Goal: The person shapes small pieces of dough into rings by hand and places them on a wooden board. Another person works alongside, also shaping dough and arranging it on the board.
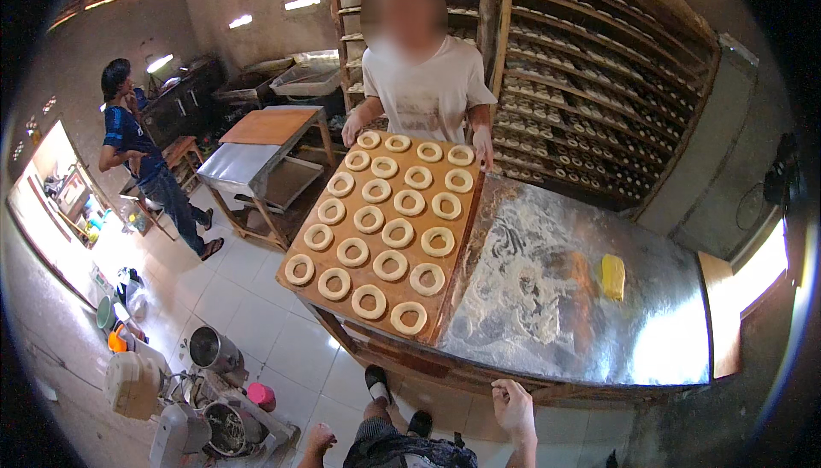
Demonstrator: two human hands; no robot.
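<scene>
My right hand (513, 405) hangs in front of the table's near edge, its fingers curled loosely with nothing seen in them. Lower and further left, my left hand (320, 437) is also curled beside my leg and looks bare. Neither hand touches the table. Ahead of me lies a brown wooden board (469, 237) with rows of pale dough rings (369, 220). Across from me, a co-worker (428, 83) in a white shirt has both hands at the board's far corners. Right of the board, a metal tabletop (547, 220) is dusted with flour.
A yellow block or packet (612, 277) sits on the metal tabletop. Behind the co-worker stands a tall rack (590, 74) of loaded trays. Mixing machines (184, 425) and a metal pot (214, 350) occupy the floor at lower left. Another person (141, 156) stands near a smaller table (256, 147).
</scene>
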